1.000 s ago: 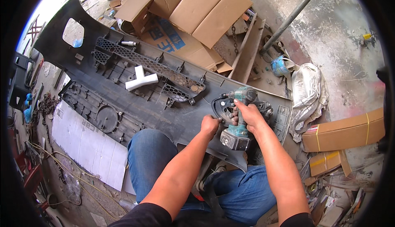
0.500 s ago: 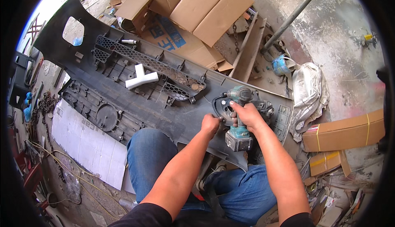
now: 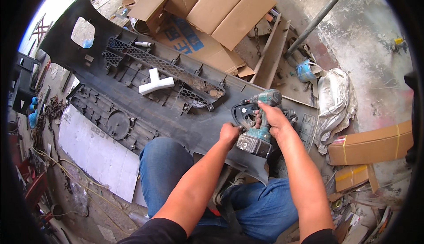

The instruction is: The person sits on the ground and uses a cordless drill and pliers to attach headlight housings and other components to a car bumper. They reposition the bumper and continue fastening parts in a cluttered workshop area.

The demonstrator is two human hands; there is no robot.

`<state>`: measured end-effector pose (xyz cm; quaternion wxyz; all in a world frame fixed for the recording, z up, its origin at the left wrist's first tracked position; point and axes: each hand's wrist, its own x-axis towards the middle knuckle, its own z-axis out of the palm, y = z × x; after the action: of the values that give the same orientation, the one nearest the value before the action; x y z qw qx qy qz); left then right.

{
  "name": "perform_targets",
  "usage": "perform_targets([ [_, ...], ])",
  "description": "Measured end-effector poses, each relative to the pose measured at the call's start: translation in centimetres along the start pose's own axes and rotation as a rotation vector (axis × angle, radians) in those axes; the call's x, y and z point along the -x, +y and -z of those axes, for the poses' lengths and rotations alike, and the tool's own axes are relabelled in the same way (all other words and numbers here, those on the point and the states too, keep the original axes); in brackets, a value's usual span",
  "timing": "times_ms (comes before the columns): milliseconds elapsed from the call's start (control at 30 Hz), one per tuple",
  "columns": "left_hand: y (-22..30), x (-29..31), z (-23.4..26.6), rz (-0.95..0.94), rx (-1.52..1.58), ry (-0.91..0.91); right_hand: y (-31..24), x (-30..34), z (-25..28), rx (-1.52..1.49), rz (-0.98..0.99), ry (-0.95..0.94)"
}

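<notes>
A large black plastic car bumper lies across the floor before me, its ribbed inner side facing up. My right hand is wrapped round the grip of a teal cordless drill, above the bumper's right end. The drill's head points left and its battery hangs toward me. Under the drill sits a black round-framed part, partly covered by the tool and my fingers. Curled closed beside that part is my left hand; whatever its fingers hold is hidden. A white T-shaped foam piece rests on the bumper's middle.
Beyond the bumper are open cardboard boxes, a metal channel and a slanting pole. To the right lie a blue can, white cloth and a taped carton. Flattened cardboard lies at left.
My right hand has lifted the drill slightly up and right, and the drill has tilted so its battery swings left. My left hand stays by the round-framed part. The whole view has shifted a little.
</notes>
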<state>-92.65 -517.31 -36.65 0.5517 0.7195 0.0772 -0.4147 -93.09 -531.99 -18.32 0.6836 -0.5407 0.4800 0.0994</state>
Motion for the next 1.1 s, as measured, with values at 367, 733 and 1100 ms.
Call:
perform_targets([
  [367, 0.1, -0.1, 0.1, 0.045, 0.054, -0.045, 0.1, 0.1, -0.1, -0.109, 0.01, 0.014],
  [733, 0.3, 0.1, 0.4, 0.051, 0.046, -0.045, 0.5, 0.5, -0.3, -0.123, 0.005, 0.039],
  [1100, 2.2, 0.8, 1.4, 0.006, -0.069, 0.135, 1.0, 0.6, -0.2, -0.089, 0.019, 0.049],
])
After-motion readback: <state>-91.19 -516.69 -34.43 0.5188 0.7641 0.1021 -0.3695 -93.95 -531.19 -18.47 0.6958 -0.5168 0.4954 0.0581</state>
